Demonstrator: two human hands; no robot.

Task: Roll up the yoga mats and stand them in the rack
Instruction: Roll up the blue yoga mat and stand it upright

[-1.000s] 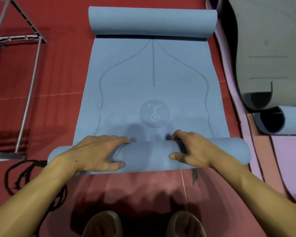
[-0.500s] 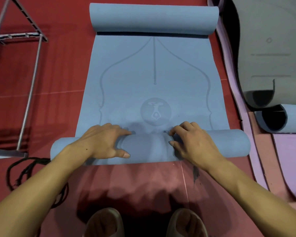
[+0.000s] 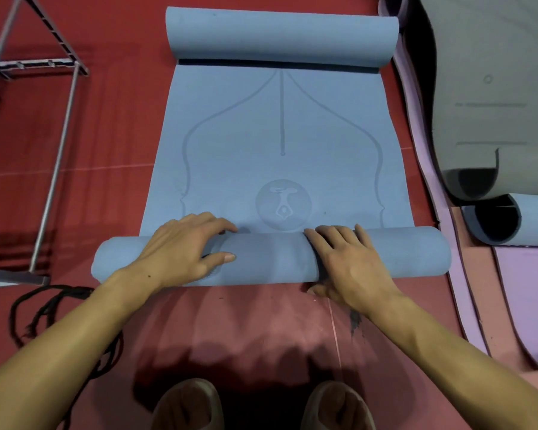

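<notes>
A metal rack (image 3: 56, 144) stands at far left on the red floor (image 3: 112, 119). My left hand (image 3: 180, 252) and right hand (image 3: 351, 265) both rest, fingers spread apart, on the near rolled end of the blue yoga mat (image 3: 280, 135), which lies flat at centre. Grey (image 3: 494, 88) and purple mats (image 3: 525, 290) lie right.

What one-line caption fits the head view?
Both hands, left hand and right hand, press on the near roll of a blue yoga mat.
</notes>
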